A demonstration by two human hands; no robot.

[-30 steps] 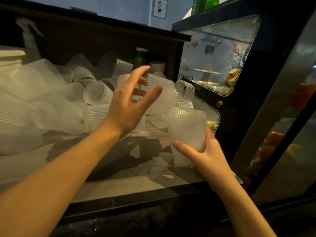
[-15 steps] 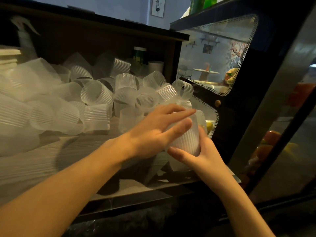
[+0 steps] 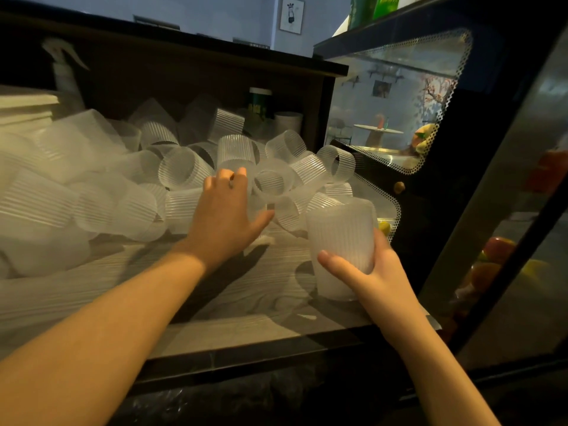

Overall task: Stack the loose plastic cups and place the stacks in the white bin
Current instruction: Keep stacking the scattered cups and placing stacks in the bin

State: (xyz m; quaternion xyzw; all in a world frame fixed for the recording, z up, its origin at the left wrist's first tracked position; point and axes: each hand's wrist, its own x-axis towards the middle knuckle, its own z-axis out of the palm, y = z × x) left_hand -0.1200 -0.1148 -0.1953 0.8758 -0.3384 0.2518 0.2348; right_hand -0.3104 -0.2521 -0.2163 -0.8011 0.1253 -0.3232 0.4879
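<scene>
The right hand (image 3: 373, 272) is holding the stack (image 3: 341, 250). The left hand (image 3: 226, 215), fingers open, is reaching for a loose cup (image 3: 272, 184) just past its fingertips; grab one only.

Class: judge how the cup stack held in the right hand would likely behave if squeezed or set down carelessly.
The cup stack looks thin-walled and translucent, so probably light and slightly flexible. The right hand holds it upside-down; tall and narrow, it might tip. Its ribbed sides likely aid grip.

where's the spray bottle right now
In the head view the spray bottle stands at the far upper left, at the back of the dark shelf, behind the pile of loose plastic cups and just right of a stack of white flat items.
</scene>
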